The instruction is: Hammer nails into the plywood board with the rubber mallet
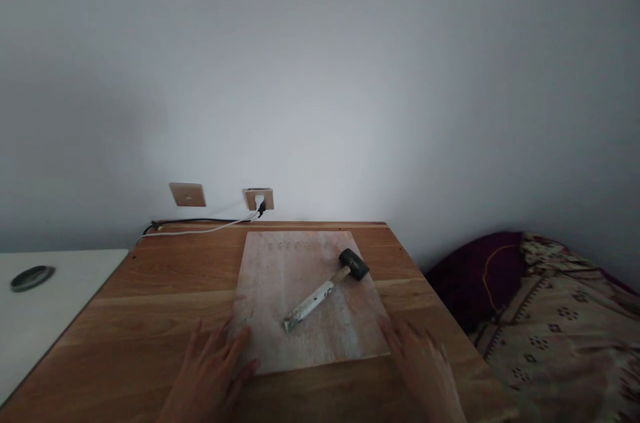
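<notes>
Head view: the board [340,330] is best steadied by light, even pressure from both sides, the mallet [313,300] undisturbed. Left hand [213,362] and right hand [421,362] are seen spread-fingered, well apart, at the board's near corners; firm contact blurred. Counted: two hands, one board nearer the surface's [165,290] right edge than left, one mallet on it.

The mallet head [354,264] looked like matt black rubber, while its handle [310,302] showed a rough, flaking pale coat over what seemed to be wood. The board [270,283] was matt and scuffed (its exact material could not be told). The tabletop [175,280] was smooth, grained wood, the wall [325,90] smooth and matt, the patterned bedding [555,336] creased cloth.
</notes>
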`<state>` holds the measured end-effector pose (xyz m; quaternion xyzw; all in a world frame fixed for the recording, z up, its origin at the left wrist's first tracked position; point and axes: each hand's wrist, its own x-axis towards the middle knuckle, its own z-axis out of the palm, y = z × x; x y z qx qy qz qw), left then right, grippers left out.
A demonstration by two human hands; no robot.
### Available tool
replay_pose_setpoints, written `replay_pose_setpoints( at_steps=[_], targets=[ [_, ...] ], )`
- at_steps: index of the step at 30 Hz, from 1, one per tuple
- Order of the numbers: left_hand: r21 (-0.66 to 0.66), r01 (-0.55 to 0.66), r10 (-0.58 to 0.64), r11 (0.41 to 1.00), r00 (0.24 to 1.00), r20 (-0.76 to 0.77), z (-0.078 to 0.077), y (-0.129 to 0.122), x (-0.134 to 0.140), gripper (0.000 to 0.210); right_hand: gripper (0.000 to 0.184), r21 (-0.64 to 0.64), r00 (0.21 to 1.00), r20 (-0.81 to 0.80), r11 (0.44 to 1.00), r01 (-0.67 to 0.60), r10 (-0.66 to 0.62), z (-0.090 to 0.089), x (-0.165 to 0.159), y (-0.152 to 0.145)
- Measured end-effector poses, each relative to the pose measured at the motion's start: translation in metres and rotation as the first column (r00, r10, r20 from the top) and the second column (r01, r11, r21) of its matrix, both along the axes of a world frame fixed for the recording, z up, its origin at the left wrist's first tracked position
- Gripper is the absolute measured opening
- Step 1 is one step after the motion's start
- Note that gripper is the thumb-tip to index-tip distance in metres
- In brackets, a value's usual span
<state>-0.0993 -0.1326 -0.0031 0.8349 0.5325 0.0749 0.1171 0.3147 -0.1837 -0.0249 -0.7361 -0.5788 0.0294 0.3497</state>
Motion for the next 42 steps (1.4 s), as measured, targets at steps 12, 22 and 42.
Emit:
replay_pose_setpoints(
  at_steps=[12,22,42],
  targets=[
    [-0.013,-0.131,0.123,0.991,0.893,0.434,0.062,0.134,0.046,0.046,0.058,0.206,0.938,-0.302,0.972,-0.111,0.171,0.098,-0.045,0.195],
    [-0.072,-0.07,0.099,0.995,0.818,0.566,0.032,0.237,0.052,0.043,0.062,0.109,0.832,-0.529,0.985,-0.132,0.17,0.068,-0.069,0.255],
    [-0.134,0.054,0.042,0.99,0.778,0.626,0.008,0.236,0.054,0.036,0.044,-0.282,0.945,-0.301,0.934,-0.219,0.131,0.033,-0.052,0.26]
  ],
)
